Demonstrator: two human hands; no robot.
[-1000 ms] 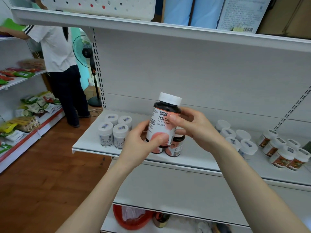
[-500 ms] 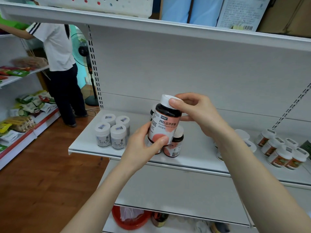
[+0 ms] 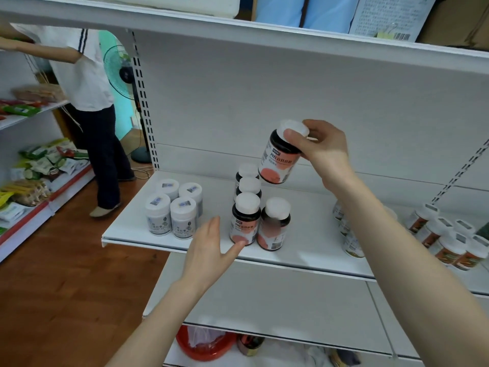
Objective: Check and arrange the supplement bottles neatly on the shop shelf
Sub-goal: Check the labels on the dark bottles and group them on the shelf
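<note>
Head view: the right hand (image 3: 325, 152) grips the held bottle (image 3: 279, 165) at its white cap and shoulder, with the thumb curled across the neck and the fingers wrapped behind. The bottle hangs clear above the shelf (image 3: 304, 251), tilted, its long axis running from the cap at upper right to the base at lower left. The base points toward the vacant spot behind the front-right bottle (image 3: 275, 225), just beside the rear bottles (image 3: 248, 186) of the left column. Judgement: right the axis before lowering, or the base may clip a rear cap. The left hand (image 3: 209, 250) holds nothing. Its fingers are straight and spread, and its thumb tip lies at the foot of the front-left bottle (image 3: 244, 221), near the shelf's front edge.
</note>
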